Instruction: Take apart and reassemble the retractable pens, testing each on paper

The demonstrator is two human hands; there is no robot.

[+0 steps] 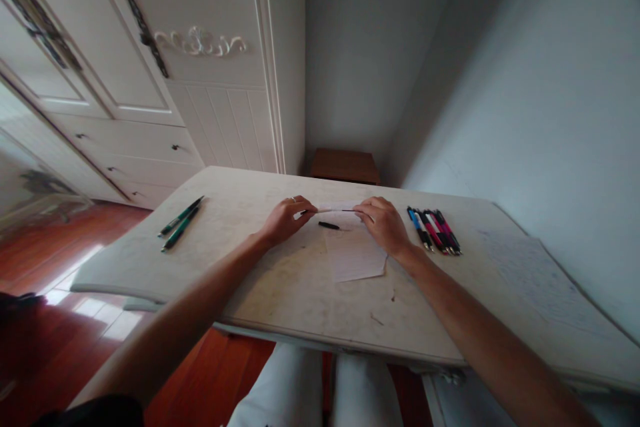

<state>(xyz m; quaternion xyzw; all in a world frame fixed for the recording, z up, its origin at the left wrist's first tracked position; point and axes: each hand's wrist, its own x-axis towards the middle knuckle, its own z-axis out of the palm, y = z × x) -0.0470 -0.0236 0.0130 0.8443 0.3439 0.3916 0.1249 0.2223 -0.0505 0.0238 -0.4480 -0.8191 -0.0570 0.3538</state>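
Over the far part of the paper, my left hand [289, 219] pinches a slim white pen barrel [327, 209]. My right hand [383, 220] is closed on a thin dark pen refill [349, 211], in line with the barrel. The two pieces meet or nearly meet; whether the refill sits inside the barrel I cannot tell. Just below them lies a short black pen piece [329, 225], on the left edge of a sheet of white paper [357, 260]. The fingertips hide the outer ends of both held pieces.
Two green pens [181, 227] lie at the left of the white table [280, 293]. Right of my right hand is a row of several blue, white, red and purple pens [435, 230]. A written sheet [537, 273] lies far right, beside the wall. Behind stands a white wardrobe [215, 120].
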